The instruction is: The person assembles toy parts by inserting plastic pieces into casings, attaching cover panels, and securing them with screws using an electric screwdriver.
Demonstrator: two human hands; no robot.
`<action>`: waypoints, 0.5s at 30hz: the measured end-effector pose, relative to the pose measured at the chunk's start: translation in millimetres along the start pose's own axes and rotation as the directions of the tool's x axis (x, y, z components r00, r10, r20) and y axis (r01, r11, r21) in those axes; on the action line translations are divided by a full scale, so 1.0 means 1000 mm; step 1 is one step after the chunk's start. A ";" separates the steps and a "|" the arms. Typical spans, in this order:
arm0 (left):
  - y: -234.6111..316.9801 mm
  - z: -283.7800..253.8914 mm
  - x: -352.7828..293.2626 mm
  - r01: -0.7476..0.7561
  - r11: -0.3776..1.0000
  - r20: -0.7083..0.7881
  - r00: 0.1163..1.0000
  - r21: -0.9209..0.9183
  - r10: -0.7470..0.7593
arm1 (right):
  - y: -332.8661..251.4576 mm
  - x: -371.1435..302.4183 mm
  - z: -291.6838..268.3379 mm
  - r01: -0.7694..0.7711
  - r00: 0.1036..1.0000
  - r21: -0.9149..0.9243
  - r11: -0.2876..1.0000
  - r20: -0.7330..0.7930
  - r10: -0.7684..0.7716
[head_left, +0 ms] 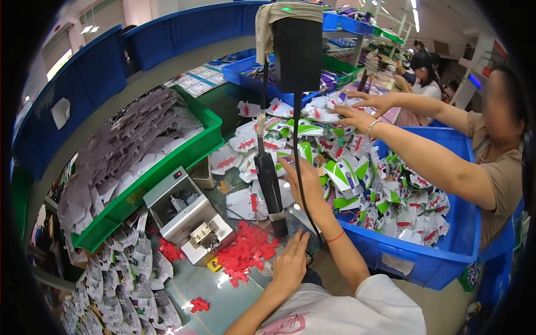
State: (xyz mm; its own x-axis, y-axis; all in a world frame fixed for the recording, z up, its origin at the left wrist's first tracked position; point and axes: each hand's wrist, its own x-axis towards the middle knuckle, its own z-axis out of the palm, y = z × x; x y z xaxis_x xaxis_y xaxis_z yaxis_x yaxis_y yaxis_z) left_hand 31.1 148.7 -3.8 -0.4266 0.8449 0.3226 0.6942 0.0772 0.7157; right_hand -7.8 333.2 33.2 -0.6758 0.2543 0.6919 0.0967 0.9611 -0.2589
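Note:
My left hand [290,262] lies low at the bench's front edge, fingers stretched out, just right of a heap of small red plastic parts [245,251]. Nothing shows in it. My right hand [307,184], with a red string at the wrist, reaches over the near side of a pile of white-and-green plastic shells [340,176]. Its visible fingers are extended, and its palm side is hidden. Between my hands and the metal machine hangs a black electric screwdriver [269,187], tip down. White shell pieces [241,204] with red parts on them lie left of my right hand.
A silver metal machine [190,215] stands left of the red parts. Beyond it is a green bin [151,184] of stacked pieces. White shells [125,279] stand in rows at lower left. A blue bin [385,262] of shells is at right, where a co-worker's hands [363,114] touch the pile.

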 end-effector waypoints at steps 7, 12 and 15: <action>-0.005 -0.002 -0.002 0.048 0.998 -0.008 0.999 0.036 -0.048 | -0.017 -0.023 -0.082 -0.245 0.924 -0.556 0.794 0.113 0.365; -0.001 -0.001 -0.006 0.052 0.998 0.013 0.999 -0.023 -0.051 | 0.017 -0.050 -0.058 -0.348 0.791 -0.623 0.700 0.206 0.576; 0.000 -0.002 -0.011 0.072 0.996 0.016 0.997 -0.054 -0.072 | 0.038 -0.051 -0.040 -0.281 0.856 -0.678 0.679 0.142 0.497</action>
State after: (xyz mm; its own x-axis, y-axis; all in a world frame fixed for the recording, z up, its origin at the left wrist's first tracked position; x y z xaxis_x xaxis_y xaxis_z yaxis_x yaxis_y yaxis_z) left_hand 34.7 138.9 -5.9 -0.4659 0.8456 0.2607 0.6289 0.1091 0.7698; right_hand 59.6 361.1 14.4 -0.6344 0.6797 0.3681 0.7513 0.6542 0.0868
